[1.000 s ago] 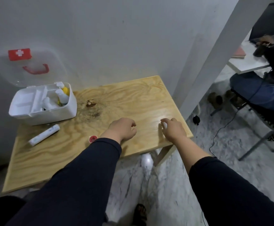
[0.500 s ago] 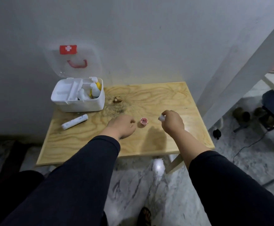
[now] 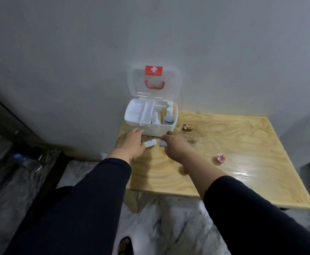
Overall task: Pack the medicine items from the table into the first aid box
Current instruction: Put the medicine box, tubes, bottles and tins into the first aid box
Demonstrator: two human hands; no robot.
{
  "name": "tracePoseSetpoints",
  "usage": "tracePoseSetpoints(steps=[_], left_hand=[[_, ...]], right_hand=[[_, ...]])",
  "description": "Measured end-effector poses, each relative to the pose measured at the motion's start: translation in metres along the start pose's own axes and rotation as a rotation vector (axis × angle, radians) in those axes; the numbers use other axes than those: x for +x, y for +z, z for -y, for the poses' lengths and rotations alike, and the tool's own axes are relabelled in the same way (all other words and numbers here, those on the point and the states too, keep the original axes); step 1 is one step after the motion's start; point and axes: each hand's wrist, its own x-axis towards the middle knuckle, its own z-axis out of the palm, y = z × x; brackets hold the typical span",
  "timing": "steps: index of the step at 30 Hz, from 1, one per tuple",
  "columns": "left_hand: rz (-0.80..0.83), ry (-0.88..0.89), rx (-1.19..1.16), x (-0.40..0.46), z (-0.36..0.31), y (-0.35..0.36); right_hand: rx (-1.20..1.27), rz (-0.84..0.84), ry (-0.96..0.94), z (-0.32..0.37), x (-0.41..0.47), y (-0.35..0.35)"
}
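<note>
Clutched in the right hand point(image 3: 174, 144) is a small white container point(image 3: 163, 143), fingers curled tight around it, just in front of the open first aid box point(image 3: 150, 128). Left hand point(image 3: 131, 142) spread flat over the white tube point(image 3: 150, 143) on the wooden table point(image 3: 242, 144). Pink cap point(image 3: 220, 158) sits well apart to the right

The first aid box point(image 3: 151, 126) is white, its raised lid point(image 3: 153, 81) clear with a red label bearing a white cross and a red handle. Inside stands a white bottle point(image 3: 169, 116) beside something yellow. The bench point(image 3: 242, 144) is pale yellow wood with swirling grain and a dark brown stain. The tube point(image 3: 150, 143) is white. The small cap point(image 3: 221, 158) looks pinkish, though blurred. Both sleeves are dark navy; the floor is grey-white marble.
</note>
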Motion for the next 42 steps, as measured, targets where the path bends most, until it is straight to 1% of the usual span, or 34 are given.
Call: tracePoseSetpoints(steps=[3,6,9,11,14,17,20,22,24,26,28,30,33,36,39,40,42], left_hand=[[-0.053,0.028,-0.009,0.019,0.034,-0.006],[-0.068,0.021,-0.047,0.044,0.060,-0.008],[-0.071,-0.004,-0.149,0.064,0.077,-0.006],[-0.056,-0.006,-0.211,0.074,0.083,-0.005],[-0.006,-0.002,-0.292,0.086,0.084,-0.005],[0.032,-0.020,-0.351,0.091,0.081,-0.004],[0.038,-0.020,-0.403,0.096,0.081,-0.006],[0.049,-0.022,-0.429,0.098,0.083,-0.008],[0.056,-0.021,-0.429,0.100,0.083,-0.009],[0.066,-0.023,-0.419,0.102,0.083,-0.010],[0.068,-0.033,-0.457,0.104,0.084,-0.010],[0.059,-0.038,-0.518,0.107,0.086,-0.008],[0.046,-0.057,-0.570,0.107,0.087,-0.007],[0.042,-0.067,-0.543,0.109,0.088,-0.005],[0.031,-0.051,-0.545,0.110,0.089,-0.004],[0.032,-0.054,-0.554,0.110,0.089,-0.004],[0.040,-0.065,-0.562,0.109,0.090,-0.004]], right_hand=[[-0.044,0.026,-0.024,0.030,0.024,0.016],[-0.105,0.035,-0.050,0.050,0.046,0.033],[-0.193,0.020,-0.063,0.060,0.055,0.048],[-0.204,0.007,-0.041,0.062,0.057,0.056],[-0.184,-0.018,0.001,0.065,0.059,0.060],[-0.137,-0.003,0.071,0.068,0.055,0.052],[-0.054,-0.007,0.133,0.072,0.054,0.028],[0.020,-0.045,0.164,0.076,0.054,0.005],[0.099,-0.108,0.238,0.082,0.058,-0.020],[0.190,-0.173,0.387,0.086,0.067,-0.041],[0.255,-0.234,0.540,0.089,0.084,-0.052],[0.278,-0.254,0.636,0.089,0.104,-0.054],[0.303,-0.225,0.717,0.088,0.131,-0.051],[0.212,-0.172,0.721,0.089,0.144,-0.048],[0.168,-0.172,0.716,0.086,0.151,-0.045],[0.157,-0.181,0.692,0.086,0.152,-0.044],[0.108,-0.156,0.570,0.088,0.156,-0.044]])
